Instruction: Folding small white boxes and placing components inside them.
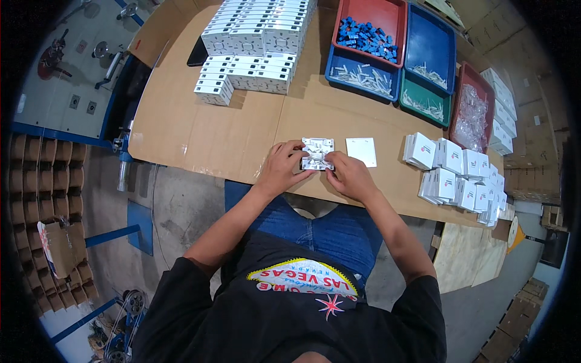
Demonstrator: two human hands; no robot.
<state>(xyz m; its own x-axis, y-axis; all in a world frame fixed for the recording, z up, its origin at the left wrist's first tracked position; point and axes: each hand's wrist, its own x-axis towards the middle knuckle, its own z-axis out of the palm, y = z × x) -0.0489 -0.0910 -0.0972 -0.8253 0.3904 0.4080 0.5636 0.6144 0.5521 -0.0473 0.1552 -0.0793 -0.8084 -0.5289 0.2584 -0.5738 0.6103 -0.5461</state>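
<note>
A square white plastic housing [318, 145], with moulded parts and something white lying in its middle, rests near the front edge of the cardboard-covered table. My left hand [281, 167] grips its left side, thumb at the lower edge and fingers at the upper left. The fingers of my right hand [351, 176] are closed at its lower right corner and reach over its inside. What small piece they may pinch is too small to make out. Just right of the housing lies a flat white square cover [361, 152], touched by neither hand.
White boxes [248, 45] stand stacked at the far left. Red tray [375, 15] holds blue parts; blue trays [431, 36] and a green tray [423, 107] hold thin white pieces. Another red tray [466, 75] contains clear plastic bags. White packets [451, 156] are piled at the right.
</note>
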